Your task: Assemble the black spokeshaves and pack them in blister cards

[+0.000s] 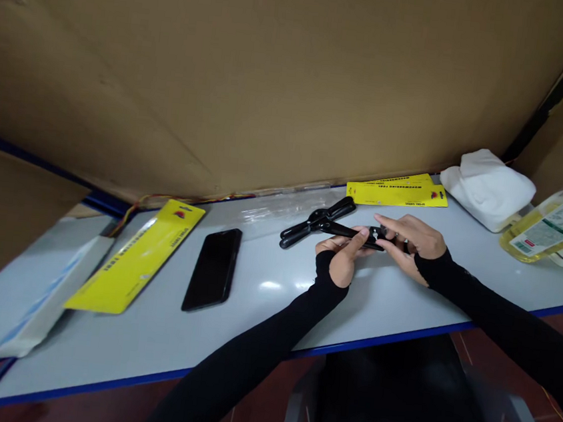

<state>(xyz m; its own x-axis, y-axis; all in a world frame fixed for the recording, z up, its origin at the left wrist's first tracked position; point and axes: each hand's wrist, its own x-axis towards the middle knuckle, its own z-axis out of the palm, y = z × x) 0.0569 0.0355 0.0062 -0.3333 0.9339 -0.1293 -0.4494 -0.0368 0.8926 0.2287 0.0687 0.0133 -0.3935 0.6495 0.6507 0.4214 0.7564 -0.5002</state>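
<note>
As both grip, black tool [321,224] between left hand [344,256], right hand [412,241]

Two hands are over the desk [262,303]: the left hand [343,256] and the right hand [412,241], each in a black sleeve. Between them sits one black clamp tool [318,223] with two long handles. Yellow packaging cards number three: one [136,256] at the left and two overlapping [397,191] at the far right. There is one black phone [214,268], one white flat packet [46,297] at the near left, one white cloth bundle [488,187], and one bottle of yellow liquid [552,223] at the far right.
</note>
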